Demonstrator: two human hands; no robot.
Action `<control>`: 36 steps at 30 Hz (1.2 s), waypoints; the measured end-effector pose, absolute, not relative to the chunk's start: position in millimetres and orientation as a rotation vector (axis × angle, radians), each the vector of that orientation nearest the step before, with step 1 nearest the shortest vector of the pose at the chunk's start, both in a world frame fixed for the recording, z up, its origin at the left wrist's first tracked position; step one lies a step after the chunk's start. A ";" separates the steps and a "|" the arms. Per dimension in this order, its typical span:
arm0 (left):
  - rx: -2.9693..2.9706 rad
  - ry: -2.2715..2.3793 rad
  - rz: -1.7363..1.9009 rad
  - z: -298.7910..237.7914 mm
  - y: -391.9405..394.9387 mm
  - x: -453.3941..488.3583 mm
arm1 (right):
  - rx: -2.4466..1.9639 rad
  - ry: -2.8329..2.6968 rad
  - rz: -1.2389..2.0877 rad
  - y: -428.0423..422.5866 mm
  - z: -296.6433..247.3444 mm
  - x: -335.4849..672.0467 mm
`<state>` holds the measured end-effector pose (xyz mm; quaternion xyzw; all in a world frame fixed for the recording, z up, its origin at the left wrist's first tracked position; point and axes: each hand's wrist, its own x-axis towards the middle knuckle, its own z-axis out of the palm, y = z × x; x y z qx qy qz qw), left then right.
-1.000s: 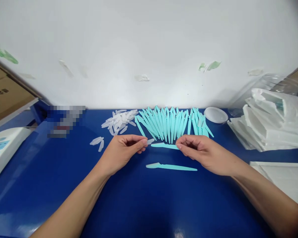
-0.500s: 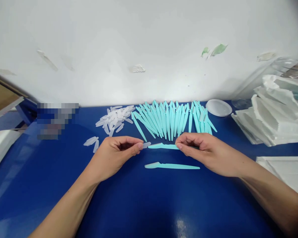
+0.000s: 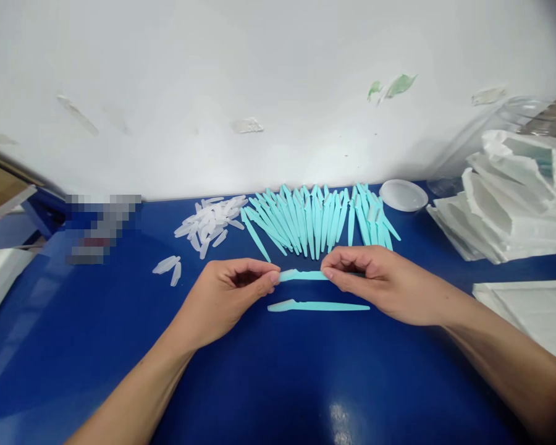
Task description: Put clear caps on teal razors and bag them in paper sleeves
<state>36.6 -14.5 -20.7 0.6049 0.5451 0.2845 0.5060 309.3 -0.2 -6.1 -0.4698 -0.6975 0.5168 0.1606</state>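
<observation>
Pinching slim turquoise razor (image 3: 309,275) with right hand (image 3: 377,281), translucent cap (image 3: 284,275) at its left end with left hand (image 3: 227,298) (above smooth, glossy blue tabletop (image 3: 278,377)).

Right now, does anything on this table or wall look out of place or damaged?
A few translucent pieces lie apart from the main pile, left of it, as if strayed. The white wall also looks scruffy: ragged green scraps and what seem tape remnants cling to it. Nothing looks spilled.
</observation>
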 end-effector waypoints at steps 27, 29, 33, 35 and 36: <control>2.242 1.590 0.685 -12.2 -1.0 9.2 | -1.447 -2.506 0.647 10.3 1.9 257.8; 2.279 1.871 0.739 -17.4 10.9 -9.2 | -1.429 -2.571 0.426 30.4 2.5 227.7; 2.377 2.013 0.610 -31.1 23.6 -31.4 | -1.431 -2.589 0.420 62.1 -2.6 181.7; 2.450 2.002 0.512 -35.3 24.7 -32.5 | -1.392 -2.597 0.498 69.0 -5.3 171.4; 2.477 1.991 0.476 -36.2 24.5 -31.5 | -1.351 -2.612 0.555 70.3 -5.8 168.8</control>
